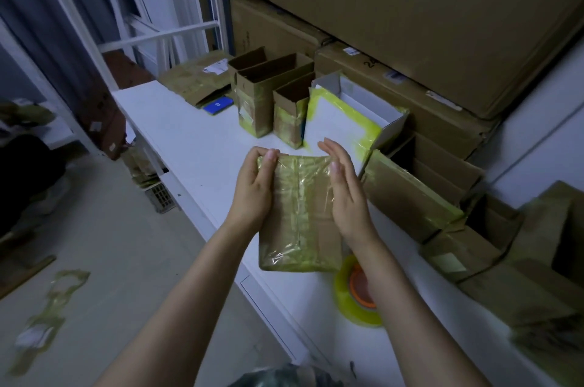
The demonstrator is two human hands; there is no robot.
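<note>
Far L: grey floor [126, 244] w/ crumpled tape scraps [47, 307]. Next, long white tabletop [189, 140], L edge running diagonally, bare stretch toward far end. L hand [252, 187] curled round L edge and far corner of flat brown cardboard parcel [300, 216], over tabletop, lifted or resting: can't tell. Fully wrapped in glossy yellowish tape, seam down middle. R hand [344, 193] flat, fingers straight, pressed to R edge. Yellow tape roll w/ orange core [357, 295] under R forearm. R side crowded: open taped cardboard boxes [410, 193] close by.
</note>
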